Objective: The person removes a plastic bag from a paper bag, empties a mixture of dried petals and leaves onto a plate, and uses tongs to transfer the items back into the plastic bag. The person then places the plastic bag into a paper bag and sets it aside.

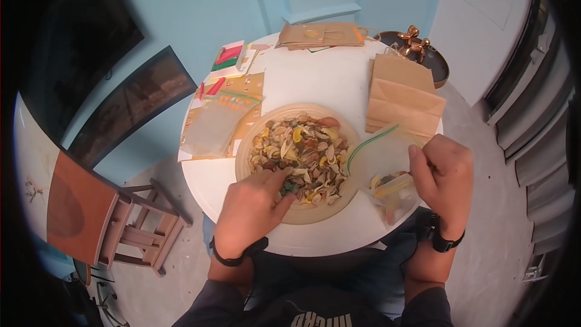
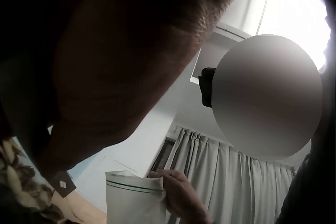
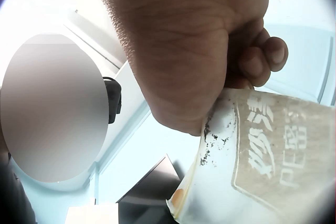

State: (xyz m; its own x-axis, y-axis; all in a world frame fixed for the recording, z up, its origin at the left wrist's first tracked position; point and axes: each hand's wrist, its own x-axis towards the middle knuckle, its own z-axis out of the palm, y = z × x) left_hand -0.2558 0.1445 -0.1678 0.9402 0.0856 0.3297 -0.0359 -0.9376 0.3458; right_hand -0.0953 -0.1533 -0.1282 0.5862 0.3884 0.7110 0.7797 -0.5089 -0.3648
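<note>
A round, light tan bowl (image 1: 245, 172) holds a heap of small dried-looking pieces (image 1: 308, 151) in beige, brown and yellow. My left hand (image 1: 253, 206) reaches over its near left rim, fingers among the pieces and thumb spread from them. Dark green bits (image 1: 289, 186) show between thumb and fingers. To the right of the bowl, my right hand (image 1: 445, 166) pinches the upper edge of a clear zip bag (image 1: 378, 154) with a green zip line. Several pieces lie in the bag's lower part. White printed characters show on the bag (image 3: 262, 145) in the right wrist view.
A brown paper bag (image 1: 402, 100) stands at the table's right, and folded kraft bags (image 1: 321, 35) lie at the back. At left are another zip bag (image 1: 212, 124) and coloured cards (image 1: 229, 54). A dark tray (image 1: 440, 66) bears a copper balloon-dog figure (image 1: 413, 42).
</note>
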